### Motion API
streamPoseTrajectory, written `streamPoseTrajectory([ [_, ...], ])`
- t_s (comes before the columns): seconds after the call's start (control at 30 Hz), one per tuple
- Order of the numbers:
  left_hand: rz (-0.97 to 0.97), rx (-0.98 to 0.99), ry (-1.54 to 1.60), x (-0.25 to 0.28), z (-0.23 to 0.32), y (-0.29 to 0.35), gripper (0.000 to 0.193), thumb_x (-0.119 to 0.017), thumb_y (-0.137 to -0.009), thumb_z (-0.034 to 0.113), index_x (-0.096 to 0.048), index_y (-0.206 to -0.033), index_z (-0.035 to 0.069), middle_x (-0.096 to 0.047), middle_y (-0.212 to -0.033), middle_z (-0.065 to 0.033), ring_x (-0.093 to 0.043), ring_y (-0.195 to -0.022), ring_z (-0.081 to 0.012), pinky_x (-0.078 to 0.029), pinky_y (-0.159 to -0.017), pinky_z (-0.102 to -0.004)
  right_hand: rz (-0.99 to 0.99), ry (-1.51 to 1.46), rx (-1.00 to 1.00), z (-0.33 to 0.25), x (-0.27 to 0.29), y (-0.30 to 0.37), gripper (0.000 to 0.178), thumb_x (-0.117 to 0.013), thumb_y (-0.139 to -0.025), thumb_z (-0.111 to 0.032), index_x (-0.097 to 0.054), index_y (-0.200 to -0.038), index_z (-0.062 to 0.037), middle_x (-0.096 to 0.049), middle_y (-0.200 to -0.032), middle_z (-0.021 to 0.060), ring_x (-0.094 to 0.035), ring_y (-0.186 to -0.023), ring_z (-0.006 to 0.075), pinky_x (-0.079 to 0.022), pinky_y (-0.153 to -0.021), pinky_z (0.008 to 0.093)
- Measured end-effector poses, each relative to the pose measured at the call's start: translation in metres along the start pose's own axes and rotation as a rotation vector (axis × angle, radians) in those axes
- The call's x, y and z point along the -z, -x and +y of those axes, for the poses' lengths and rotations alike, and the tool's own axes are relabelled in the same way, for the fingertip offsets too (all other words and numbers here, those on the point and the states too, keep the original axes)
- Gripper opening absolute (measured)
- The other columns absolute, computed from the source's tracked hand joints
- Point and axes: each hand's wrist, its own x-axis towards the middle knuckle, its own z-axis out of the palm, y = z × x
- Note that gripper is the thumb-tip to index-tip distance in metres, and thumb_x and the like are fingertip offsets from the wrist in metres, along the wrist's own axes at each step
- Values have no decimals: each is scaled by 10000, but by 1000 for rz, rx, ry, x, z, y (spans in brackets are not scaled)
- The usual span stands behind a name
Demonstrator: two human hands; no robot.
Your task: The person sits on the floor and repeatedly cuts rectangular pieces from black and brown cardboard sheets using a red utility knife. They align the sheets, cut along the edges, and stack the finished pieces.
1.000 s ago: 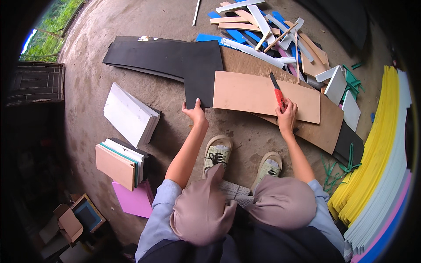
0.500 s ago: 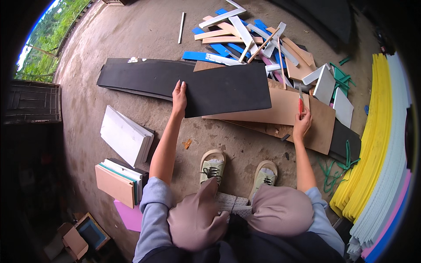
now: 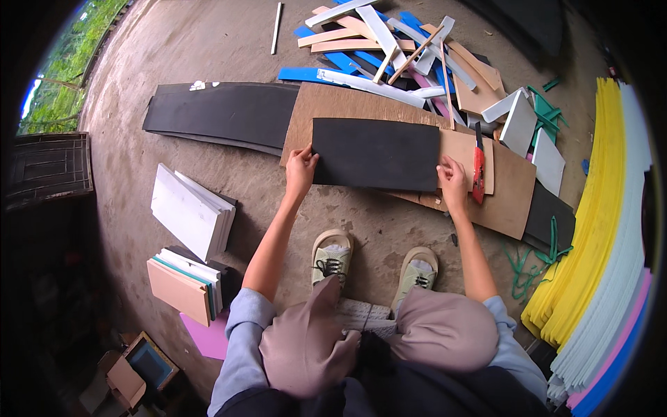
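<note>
Cutter (image 3: pixel 479 167) newly on tan board (image 3: pixel 460 147), black panel (image 3: pixel 375 154) in left hand's (image 3: pixel 300 172) pinch, right hand (image 3: pixel 454 184) half-curled alongside, offcuts (image 3: pixel 379 31) beyond.

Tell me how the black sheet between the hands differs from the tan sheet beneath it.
The black sheet is dark; the tan sheet is pale brown. The black sheet lies on top, left hand and right hand at its ends; the tan sheet is partly covered and carries the red knife. Both look flat.

The sheet (image 3: pixel 375 154) is plain black, the panel (image 3: pixel 460 144) tan, the board (image 3: pixel 511 186) brown, the cutter (image 3: pixel 479 174) red-and-black, the stack (image 3: pixel 599 233) yellow, pale blue, pink and blue.
</note>
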Motion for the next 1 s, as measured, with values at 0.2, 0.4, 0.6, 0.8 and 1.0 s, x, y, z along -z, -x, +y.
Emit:
streamPoseTrajectory([
  [0.2, 33, -97, -113, 10, 16, 4, 357, -585, -776, 113, -543, -1125, 48, -545, -1008, -135, -599, -801, -260, -472, -725, -340, -22, -56, 0, 2, -9, -8, 369, -606, -765, -47, -523, -1121, 1, -552, -1015, 108, -551, -690, 110, -478, -639, 236],
  [0.4, 3, -197, -186, 16, 9, -8, 379, -580, -793, 141, -530, -1162, 69, -541, -1070, -126, -597, -848, -209, -465, -760, -322, -67, -140, -18, 5, -15, -19, 445, -631, -734, -38, -501, -1158, -6, -551, -1034, 101, -541, -696, 106, -479, -638, 235],
  [0.6, -87, -47, 4, 22, 2, -15, 344, -541, -830, 152, -529, -1165, 78, -532, -1098, -134, -583, -916, -220, -460, -790, -320, -53, 47, -45, 4, -12, -19, 467, -664, -715, -68, -513, -1154, -15, -559, -990, 101, -541, -686, 114, -474, -631, 240],
  [0.8, -106, -145, 76, 20, -5, -1, 345, -567, -796, 74, -543, -1140, 74, -539, -1112, -125, -576, -943, -237, -475, -802, -309, -41, 57, -73, 4, -9, -17, 438, -689, -703, -105, -548, -1103, 3, -596, -883, 91, -547, -661, 105, -474, -616, 242],
  [1.0, -48, -232, 47, 24, -4, 4, 362, -579, -756, 12, -553, -1114, 60, -552, -1087, -134, -587, -915, -257, -490, -787, -312, -80, 58, -116, -1, -8, -18, 447, -691, -702, -103, -542, -1110, 3, -596, -870, 76, -542, -658, 89, -467, -601, 225],
])
